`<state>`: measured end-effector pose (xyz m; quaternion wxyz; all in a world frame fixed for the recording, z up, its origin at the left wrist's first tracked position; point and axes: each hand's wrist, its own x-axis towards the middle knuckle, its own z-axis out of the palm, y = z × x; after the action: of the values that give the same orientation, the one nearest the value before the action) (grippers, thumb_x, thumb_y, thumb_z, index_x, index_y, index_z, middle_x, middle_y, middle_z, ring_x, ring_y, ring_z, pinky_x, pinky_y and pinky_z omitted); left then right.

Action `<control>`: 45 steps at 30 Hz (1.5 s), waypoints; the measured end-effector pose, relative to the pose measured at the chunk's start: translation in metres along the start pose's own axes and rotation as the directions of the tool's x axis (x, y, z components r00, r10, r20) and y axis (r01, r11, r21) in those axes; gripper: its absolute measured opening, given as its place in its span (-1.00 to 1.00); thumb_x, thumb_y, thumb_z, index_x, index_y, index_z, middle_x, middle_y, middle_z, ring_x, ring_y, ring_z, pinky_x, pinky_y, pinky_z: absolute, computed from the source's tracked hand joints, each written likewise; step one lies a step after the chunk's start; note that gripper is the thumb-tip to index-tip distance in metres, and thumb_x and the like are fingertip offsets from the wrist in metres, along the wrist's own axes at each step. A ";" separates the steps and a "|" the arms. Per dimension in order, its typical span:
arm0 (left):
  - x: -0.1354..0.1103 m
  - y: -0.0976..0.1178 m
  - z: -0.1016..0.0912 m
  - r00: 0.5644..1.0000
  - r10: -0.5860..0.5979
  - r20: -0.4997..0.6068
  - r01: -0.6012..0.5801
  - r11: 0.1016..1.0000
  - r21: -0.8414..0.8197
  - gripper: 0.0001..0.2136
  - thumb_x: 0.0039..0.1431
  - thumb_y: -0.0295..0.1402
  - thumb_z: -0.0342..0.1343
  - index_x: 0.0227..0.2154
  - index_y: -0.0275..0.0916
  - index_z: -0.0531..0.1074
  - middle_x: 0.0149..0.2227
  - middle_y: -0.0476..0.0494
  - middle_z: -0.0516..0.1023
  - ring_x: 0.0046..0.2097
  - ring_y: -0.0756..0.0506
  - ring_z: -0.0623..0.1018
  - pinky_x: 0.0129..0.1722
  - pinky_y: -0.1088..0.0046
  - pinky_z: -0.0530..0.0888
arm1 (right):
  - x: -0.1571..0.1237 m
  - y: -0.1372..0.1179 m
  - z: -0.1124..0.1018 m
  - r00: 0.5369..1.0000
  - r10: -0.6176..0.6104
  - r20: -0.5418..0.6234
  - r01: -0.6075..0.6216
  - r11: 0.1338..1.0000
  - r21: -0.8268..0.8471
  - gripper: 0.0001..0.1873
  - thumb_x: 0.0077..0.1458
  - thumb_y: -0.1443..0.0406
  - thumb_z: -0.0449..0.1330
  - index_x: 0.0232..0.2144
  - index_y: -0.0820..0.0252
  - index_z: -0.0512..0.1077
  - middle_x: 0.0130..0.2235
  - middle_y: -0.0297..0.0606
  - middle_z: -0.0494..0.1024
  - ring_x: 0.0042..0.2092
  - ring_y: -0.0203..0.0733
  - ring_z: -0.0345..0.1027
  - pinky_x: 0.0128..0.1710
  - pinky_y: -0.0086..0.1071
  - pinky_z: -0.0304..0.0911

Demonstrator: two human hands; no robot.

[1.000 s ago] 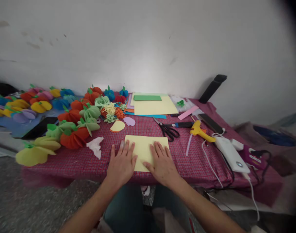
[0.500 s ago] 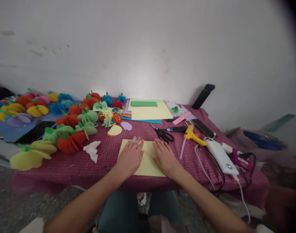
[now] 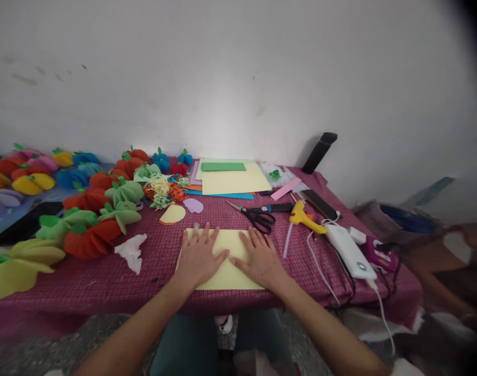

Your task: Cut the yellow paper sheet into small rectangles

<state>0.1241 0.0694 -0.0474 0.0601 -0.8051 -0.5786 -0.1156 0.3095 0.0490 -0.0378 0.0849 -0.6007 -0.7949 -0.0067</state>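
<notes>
on a low table covered with a red checked cloth [image 3: 105, 271], a pale yellow sheet of paper [image 3: 226, 245] lies flat near the front edge, straight ahead of the person. both bare hands press down on it, palms flat and fingers spread, gripping nothing. the left hand [image 3: 198, 257] covers the left half of the sheet; the right hand [image 3: 259, 259] covers the right half, and the two thumbs point toward each other, nearly meeting over the middle of the paper.

behind the sheet, black scissors [image 3: 256, 216] lie on the cloth with a yellow glue gun [image 3: 306, 218] just to their right. further right sits a white power bank [image 3: 350, 250] with a white cable running off the table edge. at the back, against the white wall, a stack of coloured paper [image 3: 233, 180] has a green strip on top. a small yellow half-circle cutout [image 3: 173, 214] and a lilac cutout [image 3: 193, 205] lie between the stack and the hands. to the left, many folded paper fruits [image 3: 90, 230] in red, green, yellow and blue crowd the table, and a crumpled white scrap [image 3: 131, 251] lies near the left hand, not touching it.
</notes>
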 end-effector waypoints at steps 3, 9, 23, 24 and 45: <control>0.000 -0.002 -0.005 0.996 -0.093 0.003 0.093 0.995 0.038 -0.34 0.05 0.07 -0.29 0.11 -0.28 0.08 0.15 -0.34 0.10 0.16 -0.37 0.05 0.06 -0.07 -0.12 | 0.000 0.002 -0.004 0.999 0.041 -0.012 -0.041 0.999 0.003 -0.17 -0.05 -0.15 -0.14 0.12 0.29 0.05 0.17 0.04 0.01 0.18 0.02 -0.18 0.09 -0.06 -0.26; -0.007 0.014 -0.022 0.995 0.028 -0.100 -0.024 0.999 0.044 -0.53 0.16 -0.18 -0.24 0.11 -0.22 0.07 0.18 -0.22 0.05 0.19 -0.24 0.01 0.11 0.04 -0.14 | -0.006 -0.022 -0.015 0.992 0.024 -0.125 -0.025 1.000 -0.002 -0.45 0.14 0.12 -0.20 0.10 0.30 0.09 0.18 -0.07 0.01 0.21 -0.11 -0.28 0.13 -0.14 -0.31; -0.025 0.010 -0.006 0.996 0.084 0.014 -0.084 0.996 -0.027 -0.59 0.19 -0.30 -0.29 0.11 -0.17 0.08 0.17 -0.15 0.08 0.19 -0.18 0.04 0.11 0.08 -0.03 | -0.013 -0.037 0.001 0.998 -0.037 -0.046 0.038 0.999 0.032 -0.40 0.13 0.03 -0.26 0.12 0.22 0.06 0.17 -0.09 0.06 0.20 -0.09 -0.22 0.13 -0.11 -0.32; -0.027 0.008 -0.007 0.998 0.070 0.010 -0.070 0.997 -0.019 -0.59 0.19 -0.29 -0.30 0.11 -0.17 0.08 0.17 -0.15 0.08 0.19 -0.18 0.05 0.11 0.09 -0.03 | -0.014 -0.038 0.001 0.998 -0.036 -0.050 0.037 0.999 0.027 -0.39 0.12 0.02 -0.26 0.12 0.21 0.06 0.17 -0.08 0.05 0.20 -0.08 -0.22 0.12 -0.09 -0.33; -0.100 0.029 -0.018 0.934 0.356 0.042 -0.354 0.934 -0.054 -0.41 0.02 -0.35 -0.13 0.15 -0.34 -0.07 0.21 -0.19 -0.07 0.21 -0.15 -0.06 0.16 0.17 -0.07 | -0.078 -0.050 -0.009 0.964 -0.261 0.037 0.258 0.962 0.086 -0.32 0.07 0.08 -0.07 0.16 0.33 -0.06 0.20 -0.13 -0.06 0.22 -0.14 -0.37 0.17 -0.17 -0.39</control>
<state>0.1189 -0.0357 -0.0545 0.0469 -0.9002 -0.4224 -0.0953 0.2837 -0.0406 -0.0354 0.0882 -0.4874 -0.8682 0.0288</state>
